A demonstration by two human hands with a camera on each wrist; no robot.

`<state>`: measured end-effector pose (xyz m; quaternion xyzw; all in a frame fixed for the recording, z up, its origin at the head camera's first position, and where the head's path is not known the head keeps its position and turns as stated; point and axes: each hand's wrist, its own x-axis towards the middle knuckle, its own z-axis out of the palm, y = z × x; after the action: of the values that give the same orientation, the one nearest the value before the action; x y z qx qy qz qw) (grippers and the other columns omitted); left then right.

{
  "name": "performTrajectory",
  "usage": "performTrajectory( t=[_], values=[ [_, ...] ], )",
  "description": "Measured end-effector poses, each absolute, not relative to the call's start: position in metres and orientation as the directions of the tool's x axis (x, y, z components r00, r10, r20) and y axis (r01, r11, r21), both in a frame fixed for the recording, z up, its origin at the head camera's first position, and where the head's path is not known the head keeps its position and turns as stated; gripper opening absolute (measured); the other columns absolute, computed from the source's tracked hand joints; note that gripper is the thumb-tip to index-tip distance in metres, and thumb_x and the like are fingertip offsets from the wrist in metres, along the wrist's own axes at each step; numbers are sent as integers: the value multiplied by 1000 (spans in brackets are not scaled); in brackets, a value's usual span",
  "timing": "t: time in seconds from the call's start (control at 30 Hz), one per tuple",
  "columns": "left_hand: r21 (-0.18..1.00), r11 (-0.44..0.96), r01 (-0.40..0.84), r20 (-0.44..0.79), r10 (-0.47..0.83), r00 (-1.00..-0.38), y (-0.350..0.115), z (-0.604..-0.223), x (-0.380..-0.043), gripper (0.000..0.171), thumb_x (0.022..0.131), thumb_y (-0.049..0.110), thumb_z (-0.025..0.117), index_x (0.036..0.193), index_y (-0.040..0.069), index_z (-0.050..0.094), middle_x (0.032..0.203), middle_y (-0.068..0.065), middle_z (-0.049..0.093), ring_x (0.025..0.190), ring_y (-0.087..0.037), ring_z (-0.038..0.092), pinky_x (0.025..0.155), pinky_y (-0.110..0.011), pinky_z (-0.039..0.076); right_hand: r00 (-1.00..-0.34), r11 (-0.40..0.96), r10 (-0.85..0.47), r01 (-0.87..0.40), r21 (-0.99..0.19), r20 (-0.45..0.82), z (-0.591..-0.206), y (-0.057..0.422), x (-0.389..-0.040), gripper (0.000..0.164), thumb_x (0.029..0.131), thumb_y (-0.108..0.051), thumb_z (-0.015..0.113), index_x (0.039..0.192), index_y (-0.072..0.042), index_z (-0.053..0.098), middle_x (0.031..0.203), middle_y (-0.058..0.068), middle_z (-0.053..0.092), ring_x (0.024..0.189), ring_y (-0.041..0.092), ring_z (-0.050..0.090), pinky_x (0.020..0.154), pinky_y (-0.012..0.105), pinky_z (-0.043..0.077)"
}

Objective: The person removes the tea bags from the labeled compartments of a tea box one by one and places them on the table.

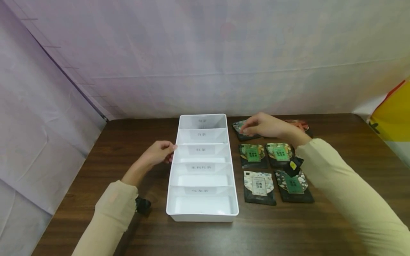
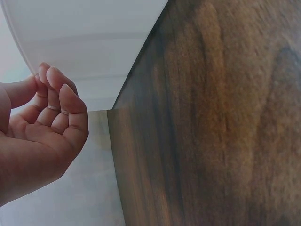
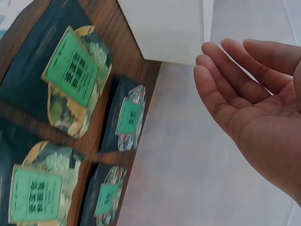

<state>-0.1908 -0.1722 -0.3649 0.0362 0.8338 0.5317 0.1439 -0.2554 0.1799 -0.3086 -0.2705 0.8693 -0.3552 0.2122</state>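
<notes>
Along the left rim of a long white divided box point(image 1: 202, 218), my left hand point(image 1: 157, 153) pinches the edge between thumb and fingertips; the left wrist view shows the other fingers curled below. My right hand point(image 1: 267, 124) hovers over the back row of flat tea pouches, its fingers loosely bent and holding nothing. Partly under it in the head view lies a green-labelled pouch point(image 1: 241, 128). In front are two yellow-green pouches, one left point(image 1: 253, 155) and one right point(image 1: 278, 153). Nearer still lie a white-topped pouch point(image 1: 258, 186) and a dark floral pouch point(image 1: 294, 186).
An orange-red pouch point(image 1: 299, 124) sits at the back right, partly hidden by the right arm. The box has several labelled compartments in a line. A pale curtain point(image 1: 205, 71) hangs behind the brown table point(image 1: 205, 238), and yellow cloth point(image 1: 394, 113) shows at far right.
</notes>
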Motion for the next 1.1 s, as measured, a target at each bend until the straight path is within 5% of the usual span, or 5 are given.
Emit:
performTrajectory(
  t=[0.3,0.67,1.1],
  values=[
    [900,428,-85,-196,221,-955,-172,-365,-190,22,96,10,47,84,-7,53,66,-7,51,58,-13,50,55,-26,45,-762,625,-629,-376,-684,-156,-310,152,-265,25,95,-17,50,113,-5,62,117,13,57,106,27,53,87,46,42],
    [901,426,-83,-192,218,-957,-170,-364,-189,22,96,10,46,83,-7,54,67,-9,52,58,-13,51,55,-26,45,-764,610,-637,-420,-672,-102,-316,123,-275,23,93,-9,51,110,1,63,111,16,60,101,27,55,84,42,44],
    [903,422,-80,-190,226,-955,-170,-364,-190,22,96,11,47,83,-6,54,65,-5,51,57,-11,50,55,-26,45,-783,605,-612,-368,-706,-116,-321,102,-279,24,93,-7,51,111,3,62,115,17,59,107,29,53,89,43,43]
  ],
)
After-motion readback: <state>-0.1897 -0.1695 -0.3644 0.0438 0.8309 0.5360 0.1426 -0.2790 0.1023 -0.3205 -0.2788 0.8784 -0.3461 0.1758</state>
